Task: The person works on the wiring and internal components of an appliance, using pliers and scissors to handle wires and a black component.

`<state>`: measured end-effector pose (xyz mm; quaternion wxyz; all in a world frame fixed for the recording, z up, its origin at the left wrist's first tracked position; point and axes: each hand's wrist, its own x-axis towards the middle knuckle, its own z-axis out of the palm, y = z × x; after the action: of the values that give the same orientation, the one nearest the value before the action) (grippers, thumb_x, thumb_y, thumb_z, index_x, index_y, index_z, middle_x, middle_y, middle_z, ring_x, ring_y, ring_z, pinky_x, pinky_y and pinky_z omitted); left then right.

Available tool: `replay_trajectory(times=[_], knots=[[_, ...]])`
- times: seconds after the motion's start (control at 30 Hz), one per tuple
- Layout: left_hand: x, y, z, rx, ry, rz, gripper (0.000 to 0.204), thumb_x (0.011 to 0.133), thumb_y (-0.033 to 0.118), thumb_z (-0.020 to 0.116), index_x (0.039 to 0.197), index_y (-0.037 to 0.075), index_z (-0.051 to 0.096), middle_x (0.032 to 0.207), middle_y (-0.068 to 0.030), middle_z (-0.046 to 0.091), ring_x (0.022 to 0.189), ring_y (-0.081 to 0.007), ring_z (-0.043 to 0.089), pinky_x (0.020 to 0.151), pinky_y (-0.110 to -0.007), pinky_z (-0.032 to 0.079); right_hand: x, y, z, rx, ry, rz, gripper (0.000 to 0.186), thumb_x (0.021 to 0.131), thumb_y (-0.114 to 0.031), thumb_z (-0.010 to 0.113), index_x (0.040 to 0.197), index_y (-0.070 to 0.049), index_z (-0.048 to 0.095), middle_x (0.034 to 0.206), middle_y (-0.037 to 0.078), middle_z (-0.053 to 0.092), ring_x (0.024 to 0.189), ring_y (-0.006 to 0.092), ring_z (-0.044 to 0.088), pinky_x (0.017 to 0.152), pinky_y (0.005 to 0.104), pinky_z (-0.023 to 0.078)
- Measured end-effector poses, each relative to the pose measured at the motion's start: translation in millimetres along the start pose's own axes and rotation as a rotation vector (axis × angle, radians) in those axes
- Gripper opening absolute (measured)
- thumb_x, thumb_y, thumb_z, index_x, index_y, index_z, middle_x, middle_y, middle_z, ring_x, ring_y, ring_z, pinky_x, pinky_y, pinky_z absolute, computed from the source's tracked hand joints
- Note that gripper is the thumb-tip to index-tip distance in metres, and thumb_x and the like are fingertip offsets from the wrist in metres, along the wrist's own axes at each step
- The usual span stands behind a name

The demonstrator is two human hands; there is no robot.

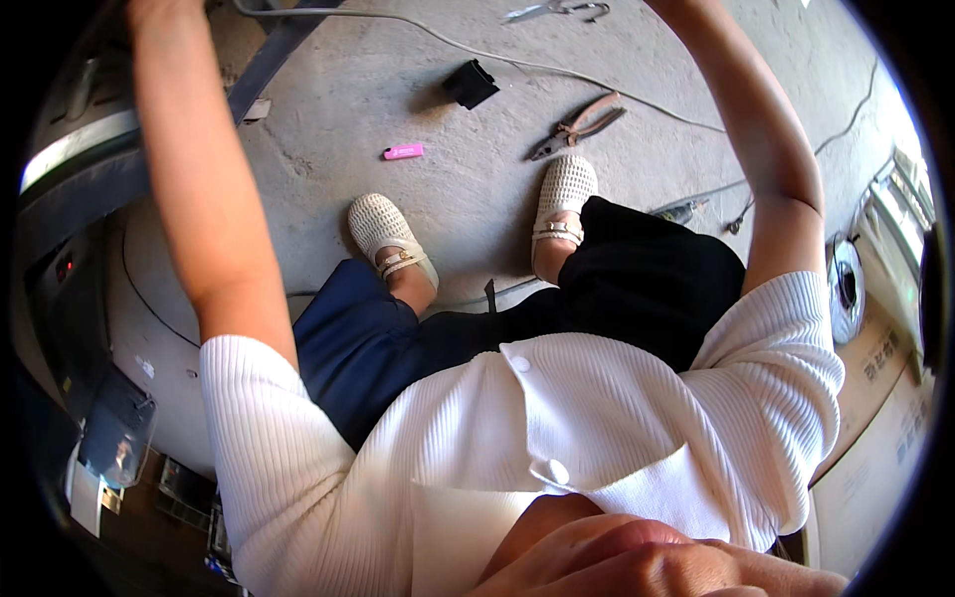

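Both my arms stretch up past the top edge, and neither hand shows. My left forearm [199,149] rises beside a dark metal frame bar [261,85] at upper left. On the other side, my right forearm [731,90] leaves the picture at the top. Between them on the concrete floor lie pliers [577,127] with worn reddish handles, partly spread. A small black plastic box [471,84] and a pink stick like a lighter [403,151] lie left of the pliers. Near the top edge is a pair of scissors [552,11], partly cut off.
A grey cable [458,43] crosses the floor. My feet, in cream woven shoes [383,224], stand close to the pliers. A white spool [846,289] and cardboard boxes [870,363] are at right. Machinery with a red light [66,267] stands at left.
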<state>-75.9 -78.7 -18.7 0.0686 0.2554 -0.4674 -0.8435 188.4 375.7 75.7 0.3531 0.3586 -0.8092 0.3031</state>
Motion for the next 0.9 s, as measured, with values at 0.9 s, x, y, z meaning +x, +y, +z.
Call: replay_trajectory(times=[0.9], knots=[[-266,-6,-29,-0.061,-0.539,-0.638,0.023,0.1,0.013,0.058,0.12,0.003,0.061,0.099,-0.0054,0.066,0.086,-0.0134,0.062,0.076,-0.029,0.05,-276,136,33,-0.5,-1.106,0.352,0.029,0.091,-0.015,0.056,0.12,-0.014,0.058,0.121,0.009,0.062,0.115,0.0277,0.059,0.089,0.0464,0.048]])
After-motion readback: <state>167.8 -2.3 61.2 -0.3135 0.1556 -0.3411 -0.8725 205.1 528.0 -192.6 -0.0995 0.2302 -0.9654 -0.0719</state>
